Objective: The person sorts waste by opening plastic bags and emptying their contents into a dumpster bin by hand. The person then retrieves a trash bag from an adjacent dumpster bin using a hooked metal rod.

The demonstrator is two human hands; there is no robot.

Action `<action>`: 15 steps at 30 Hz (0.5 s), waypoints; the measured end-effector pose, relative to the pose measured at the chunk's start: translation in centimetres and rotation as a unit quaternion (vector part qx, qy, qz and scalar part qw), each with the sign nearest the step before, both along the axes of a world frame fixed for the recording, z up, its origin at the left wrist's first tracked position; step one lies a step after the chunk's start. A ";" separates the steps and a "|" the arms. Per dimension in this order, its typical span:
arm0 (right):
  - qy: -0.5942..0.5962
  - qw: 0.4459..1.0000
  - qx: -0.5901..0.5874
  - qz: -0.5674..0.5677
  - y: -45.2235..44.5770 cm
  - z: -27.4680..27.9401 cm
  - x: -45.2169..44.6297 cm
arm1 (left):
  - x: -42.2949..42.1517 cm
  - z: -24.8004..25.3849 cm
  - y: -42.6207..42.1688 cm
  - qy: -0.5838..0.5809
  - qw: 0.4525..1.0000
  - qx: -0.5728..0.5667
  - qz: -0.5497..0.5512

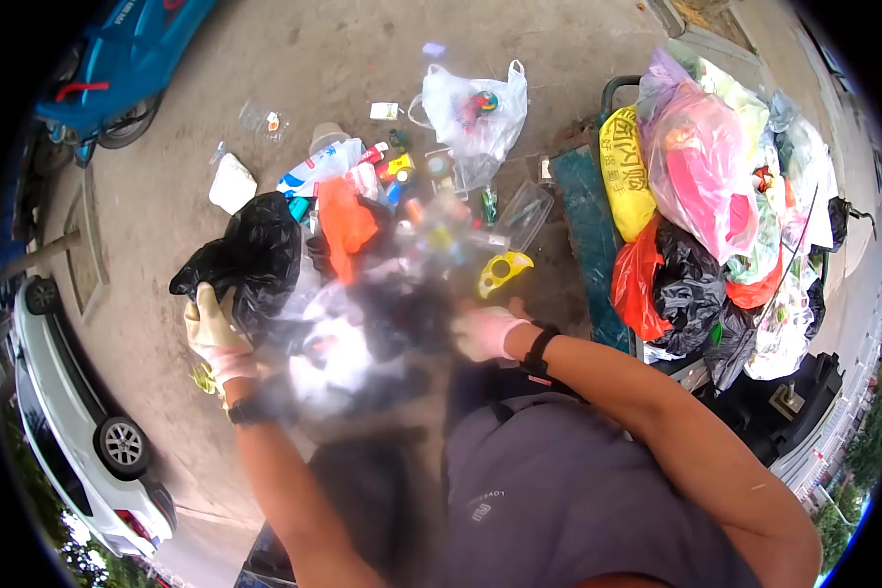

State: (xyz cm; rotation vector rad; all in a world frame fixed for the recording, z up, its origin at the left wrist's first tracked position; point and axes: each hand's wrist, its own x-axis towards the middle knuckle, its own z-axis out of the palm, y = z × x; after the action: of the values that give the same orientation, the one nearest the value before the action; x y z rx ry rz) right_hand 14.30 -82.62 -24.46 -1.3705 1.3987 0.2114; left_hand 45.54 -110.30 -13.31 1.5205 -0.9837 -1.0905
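My left hand (pixel 216 341), in a whitish glove, is closed on the edge of a black plastic bag (pixel 255 250) at the left of a litter pile. Across the pile, my right hand (pixel 487 331) wears a similar glove. A smudge on the lens blurs its fingers, so its grip cannot be made out. Just beyond it lies a yellow plastic piece with holes (pixel 506 273). An orange-red bag (pixel 346 227) and a clear plastic container (pixel 526 215) are in the pile. Haze hides much of the middle between my hands.
A white carrier bag (pixel 472 122) stands at the pile's far side, and a white piece (pixel 233 183) lies at its left. On the right is a cart (pixel 586 245) heaped with bags, including a yellow bag (pixel 625 171). A white car (pixel 78 412) and a blue vehicle (pixel 127 73) stand left.
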 end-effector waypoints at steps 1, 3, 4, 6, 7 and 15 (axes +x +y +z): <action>-0.001 1.000 -0.007 -0.023 0.4 -0.4 -1.2 | -0.9 -0.6 -0.3 0.004 1.000 -0.001 0.000; -0.003 0.997 -0.023 -0.070 0.9 -1.0 -3.6 | -5.4 0.6 0.1 0.003 1.000 0.001 0.010; -0.002 0.997 -0.017 -0.080 0.7 -0.6 -4.8 | -7.0 0.8 0.1 0.007 1.000 0.001 -0.016; 0.003 0.995 -0.038 -0.096 1.6 -2.0 -6.6 | -10.0 0.5 -0.2 0.015 0.998 -0.007 -0.054; 0.005 0.993 -0.048 -0.105 1.9 -2.6 -7.6 | -12.4 0.6 -0.1 0.022 0.998 -0.002 -0.054; -0.002 0.958 -0.154 -0.240 2.3 -1.1 -14.5 | -29.6 -4.6 -2.2 0.103 0.986 -0.010 -0.130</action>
State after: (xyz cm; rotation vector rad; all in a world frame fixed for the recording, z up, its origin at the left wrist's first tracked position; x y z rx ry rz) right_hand -0.21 -80.29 -25.55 -1.2265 1.7664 -0.3439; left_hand 15.95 -112.50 -17.87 1.2570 -1.0641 -1.3872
